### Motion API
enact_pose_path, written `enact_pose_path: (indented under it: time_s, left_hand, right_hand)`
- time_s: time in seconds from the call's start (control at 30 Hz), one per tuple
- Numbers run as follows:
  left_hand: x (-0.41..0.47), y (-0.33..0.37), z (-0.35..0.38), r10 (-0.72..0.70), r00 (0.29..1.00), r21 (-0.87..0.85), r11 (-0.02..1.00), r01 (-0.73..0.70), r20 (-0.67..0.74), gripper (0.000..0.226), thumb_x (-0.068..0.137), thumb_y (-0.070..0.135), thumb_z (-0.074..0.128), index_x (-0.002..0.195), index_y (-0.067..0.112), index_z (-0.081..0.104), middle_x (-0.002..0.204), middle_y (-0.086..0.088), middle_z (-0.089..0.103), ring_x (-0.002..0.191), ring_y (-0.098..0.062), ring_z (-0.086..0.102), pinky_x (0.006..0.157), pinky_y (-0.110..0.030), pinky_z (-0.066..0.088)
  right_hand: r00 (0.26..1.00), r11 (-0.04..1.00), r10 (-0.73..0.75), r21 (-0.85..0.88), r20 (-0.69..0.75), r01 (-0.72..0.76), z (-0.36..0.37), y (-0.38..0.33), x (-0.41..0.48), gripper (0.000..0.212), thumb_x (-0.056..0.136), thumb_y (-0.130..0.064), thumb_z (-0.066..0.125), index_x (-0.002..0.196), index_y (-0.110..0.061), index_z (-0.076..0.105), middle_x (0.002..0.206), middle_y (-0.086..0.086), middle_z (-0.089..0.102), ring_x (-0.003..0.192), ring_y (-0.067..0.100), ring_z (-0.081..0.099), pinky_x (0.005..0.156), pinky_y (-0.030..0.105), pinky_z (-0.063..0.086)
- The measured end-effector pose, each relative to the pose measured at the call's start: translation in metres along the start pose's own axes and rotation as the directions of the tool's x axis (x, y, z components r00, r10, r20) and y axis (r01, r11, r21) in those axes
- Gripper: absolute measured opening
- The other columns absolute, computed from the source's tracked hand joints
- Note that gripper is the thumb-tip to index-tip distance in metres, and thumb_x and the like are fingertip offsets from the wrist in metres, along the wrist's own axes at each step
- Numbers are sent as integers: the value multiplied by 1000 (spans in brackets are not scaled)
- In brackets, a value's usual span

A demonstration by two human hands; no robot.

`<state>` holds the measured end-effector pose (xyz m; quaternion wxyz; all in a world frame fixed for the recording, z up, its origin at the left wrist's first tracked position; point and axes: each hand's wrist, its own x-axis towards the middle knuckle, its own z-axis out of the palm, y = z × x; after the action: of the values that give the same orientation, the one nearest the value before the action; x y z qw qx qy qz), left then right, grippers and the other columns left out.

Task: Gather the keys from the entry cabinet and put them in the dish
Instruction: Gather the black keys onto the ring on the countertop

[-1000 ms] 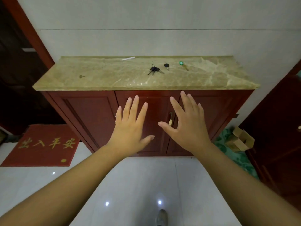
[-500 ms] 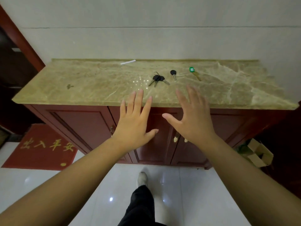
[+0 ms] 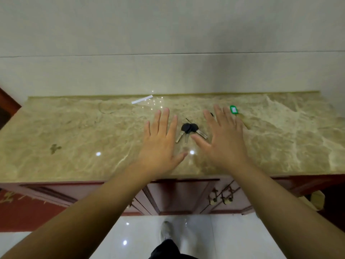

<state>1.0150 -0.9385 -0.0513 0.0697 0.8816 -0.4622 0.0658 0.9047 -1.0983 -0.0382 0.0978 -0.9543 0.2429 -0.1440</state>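
Observation:
A bunch of black-headed keys [image 3: 190, 130] lies on the beige marble top of the entry cabinet [image 3: 74, 139]. My left hand [image 3: 161, 144] hovers flat and open just left of the bunch, my right hand [image 3: 223, 141] flat and open just right of it. A single black-headed key [image 3: 211, 114] is mostly hidden behind my right fingers. A key with a green tag [image 3: 234, 110] lies beyond my right hand. No dish is in view.
A white paper strip [image 3: 141, 99] lies near the wall at the back of the top. Red wooden doors with handles [image 3: 222, 198] sit below the top. A red mat [image 3: 22, 210] is on the floor at left, a cardboard box [image 3: 316, 200] at right.
I have stepped closer to the cabinet. Both open hands have moved forward from in front of the doors to over the marble top, flanking the key bunch.

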Motion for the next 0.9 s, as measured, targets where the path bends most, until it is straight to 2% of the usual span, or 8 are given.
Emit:
enact_pose_path:
  time_s: [0.07,0.17,0.23,0.3,0.5,0.63,0.73,0.9]
  left_hand:
    - [18,-9,7,-36,999,-49,998,37,22,94,86,69,35,153,11,4,161,-12,-3,145,-31,-16,116,-55,-3]
    - [43,-19,17,-57,998,-127,990,61,33,71,93,63,35,146,16,33,154,-6,31,146,-29,1,116,-52,2]
    - [57,-22,24,-63,998,-179,982,64,12,53,94,56,41,131,21,54,137,-1,52,139,-28,25,112,-46,17]
    - [71,-23,30,-108,994,-264,959,107,11,41,94,51,45,113,24,67,116,1,64,118,-26,45,97,-40,34]
    - [96,-18,38,-229,954,-534,791,299,196,29,91,39,54,77,21,72,66,2,64,62,-17,60,57,-41,52]
    - [100,-16,42,-308,913,-573,711,408,267,27,90,43,58,75,26,73,67,4,66,58,-12,61,59,-41,55]
    - [107,-16,41,-349,883,-598,650,469,313,22,89,42,60,74,32,73,66,13,67,57,-3,61,59,-35,58]
    - [115,-14,35,-306,867,-628,600,497,393,22,89,26,65,69,34,69,63,15,66,60,5,61,46,-9,46]
  right_hand:
    - [1000,1000,-8,-19,10,8,10,-1,16,72,93,-62,39,154,-28,20,166,2,10,152,25,1,120,53,2]
    - [1000,999,3,-50,31,-1,23,-1,32,58,99,-49,39,151,-24,32,164,3,20,152,25,8,119,52,5]
    - [1000,999,22,-43,-7,-23,29,1,40,45,98,-37,48,140,-20,49,154,6,42,146,29,28,116,51,17]
    - [995,998,56,-31,-76,-59,32,9,49,35,94,-27,55,126,-16,62,132,9,61,127,31,48,105,48,32]
    - [970,967,238,-81,-40,-241,46,35,79,31,91,-36,53,108,-16,69,103,12,64,98,34,53,79,41,40]
    - [958,955,278,-124,73,-268,57,42,94,41,90,-46,49,112,-16,65,109,14,61,102,34,51,86,43,41]
    - [962,965,259,-69,91,-253,62,46,103,36,93,-40,52,114,-13,65,111,14,61,102,34,51,82,42,40]
    - [962,961,218,139,163,-241,60,44,111,17,89,-28,60,101,-16,61,101,6,61,92,27,53,73,37,42]
